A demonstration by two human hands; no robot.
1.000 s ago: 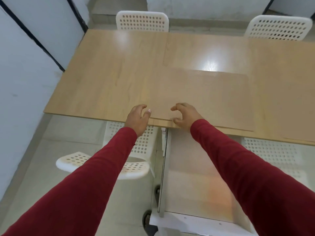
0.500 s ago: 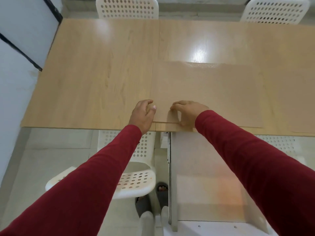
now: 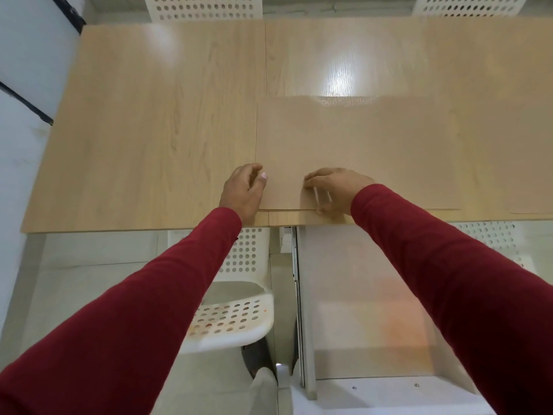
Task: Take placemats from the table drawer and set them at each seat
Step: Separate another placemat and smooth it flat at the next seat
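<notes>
A tan placemat (image 3: 359,151), close in colour to the table (image 3: 155,130), lies flat near the table's front edge; thin lines along its near edge suggest more than one mat in a stack. My left hand (image 3: 243,190) curls around the mat's near left corner, thumb on top. My right hand (image 3: 333,187) rests on the near edge a little to the right, fingers bent on the mat and thumb at its rim. Below the table edge the white drawer (image 3: 359,295) stands pulled out; its inside looks bare.
A white perforated chair (image 3: 236,319) sits under the table edge, left of the drawer. Two more white chairs (image 3: 203,7) (image 3: 466,6) stand at the far side. Another mat edge (image 3: 529,212) shows at the right. A wall runs along the left.
The mat's near edge has gone from overhanging the table's front edge to lying just inside it. Both hands travelled with it, and my view has shifted forward over the table.
</notes>
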